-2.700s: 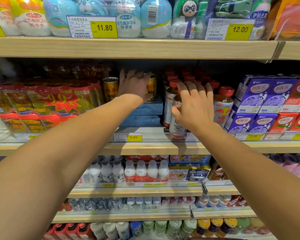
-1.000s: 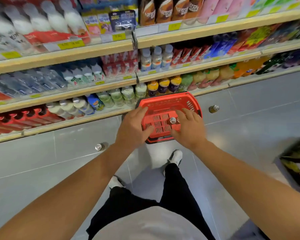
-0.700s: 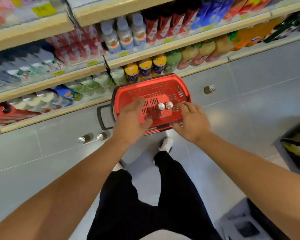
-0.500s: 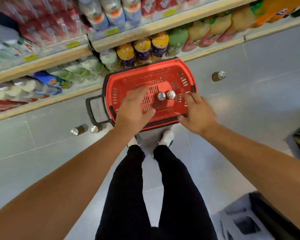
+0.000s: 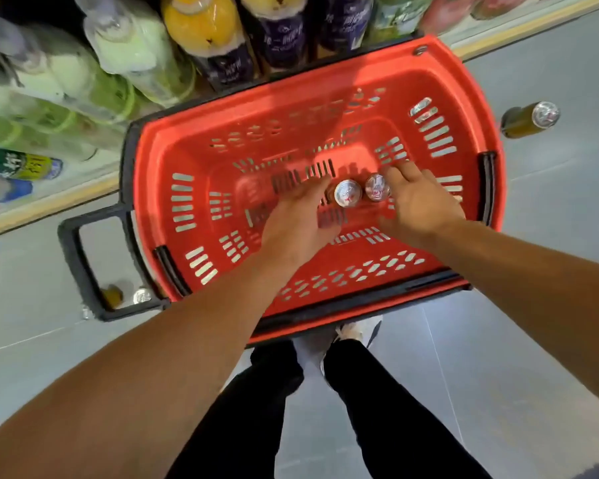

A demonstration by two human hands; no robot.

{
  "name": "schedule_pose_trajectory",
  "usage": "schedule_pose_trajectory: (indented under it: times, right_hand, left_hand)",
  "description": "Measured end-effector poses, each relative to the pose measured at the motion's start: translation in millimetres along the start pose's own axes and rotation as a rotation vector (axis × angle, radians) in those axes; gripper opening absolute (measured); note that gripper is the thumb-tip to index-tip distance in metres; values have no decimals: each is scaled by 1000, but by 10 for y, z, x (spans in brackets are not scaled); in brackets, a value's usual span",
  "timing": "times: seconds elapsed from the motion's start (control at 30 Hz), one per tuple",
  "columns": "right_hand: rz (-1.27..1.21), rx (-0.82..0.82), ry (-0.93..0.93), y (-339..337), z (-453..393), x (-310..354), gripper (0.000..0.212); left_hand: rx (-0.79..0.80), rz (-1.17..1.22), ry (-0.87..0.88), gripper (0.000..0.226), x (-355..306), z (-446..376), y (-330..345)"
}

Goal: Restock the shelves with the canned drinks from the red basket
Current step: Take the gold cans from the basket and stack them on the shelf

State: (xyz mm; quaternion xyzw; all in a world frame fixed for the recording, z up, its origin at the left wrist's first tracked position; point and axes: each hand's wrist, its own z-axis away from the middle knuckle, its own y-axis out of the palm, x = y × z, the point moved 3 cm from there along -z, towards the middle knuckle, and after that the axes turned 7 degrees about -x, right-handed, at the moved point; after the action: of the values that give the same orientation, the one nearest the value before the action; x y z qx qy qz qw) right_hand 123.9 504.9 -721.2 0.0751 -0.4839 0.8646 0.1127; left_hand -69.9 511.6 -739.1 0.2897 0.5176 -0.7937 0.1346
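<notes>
Grey tiled floor (image 5: 533,340) carries the red basket (image 5: 325,292), one can (image 5: 529,119) upright to its right, two cans (image 5: 125,297) by its black handle (image 5: 80,257), left

A red basket (image 5: 194,160) with slotted walls and black rim sits on the floor. Two upright silver-topped cans, left can (image 5: 347,192) and right can (image 5: 377,187), stand side by side at its centre, the right at three o'clock of the left.
</notes>
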Motion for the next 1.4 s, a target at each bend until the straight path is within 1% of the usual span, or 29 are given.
schedule_pose_trajectory:
  times: [0.1, 0.23, 0.3, 0.37, 0.5, 0.57, 0.63, 0.73, 0.77, 0.87, 0.93, 1.03, 1.13, 1.23, 1.27, 1.33, 1.4]
  right_hand:
    - [1, 37, 50, 404, -346, -142, 68]
    - [-64, 83, 131, 819, -623, -292, 74]
    - [-92, 81, 148, 979, -705, -370, 72]
    - [-115, 63, 150, 1118, -790, -446, 72]
    - [-55, 106, 141, 1257, -934, -548, 89]
    - [-38, 100, 136, 1297, -1000, -557, 91]
    - [-46, 58, 150, 1348, -1043, -569, 87]
    - [-63, -29, 137, 1386, -1073, -582, 65]
    - [-63, -32, 140, 1371, -1069, -586, 63]
    - [-103, -10, 182, 1240, -984, -561, 69]
    - [-151, -15, 208, 1077, -839, -482, 74]
    - [-206, -55, 194, 730, -533, -271, 76]
    - [-273, -104, 146, 252, -140, 21, 77]
    - [-366, -142, 133, -327, 326, 369, 79]
    - [-393, -167, 136, -547, 497, 496, 80]
    - [-442, -234, 139, -996, 834, 758, 84]
    - [-489, -300, 137, -1397, 1172, 996, 83]
  left_hand:
    - [20, 27, 29, 78, 249, -284, 434]
    - [57, 133, 15, 86, 518, -563, 941]
    - [73, 175, 18, 88, 607, -628, 1142]
    - [90, 185, 27, 90, 668, -670, 1291]
    - [114, 158, 37, 90, 737, -752, 1485]
    - [93, 173, 28, 89, 743, -790, 1544]
    - [45, 182, 23, 84, 744, -813, 1598]
    - [1, 179, 27, 74, 759, -829, 1624]
    - [-14, 189, 22, 71, 769, -828, 1608]
    - [-53, 228, -19, 67, 740, -757, 1417]
    - [-71, 249, -76, 69, 703, -657, 1181]
    - [-100, 281, -156, 75, 619, -461, 726]
    - [-141, 315, -213, 78, 437, -213, 126]
    - [-197, 318, -193, 79, 167, 87, -580]
    - [-223, 307, -185, 80, 62, 208, -831]
    - [-279, 307, -232, 81, -148, 479, -1327]
    - [-302, 332, -263, 78, -363, 768, -1779]
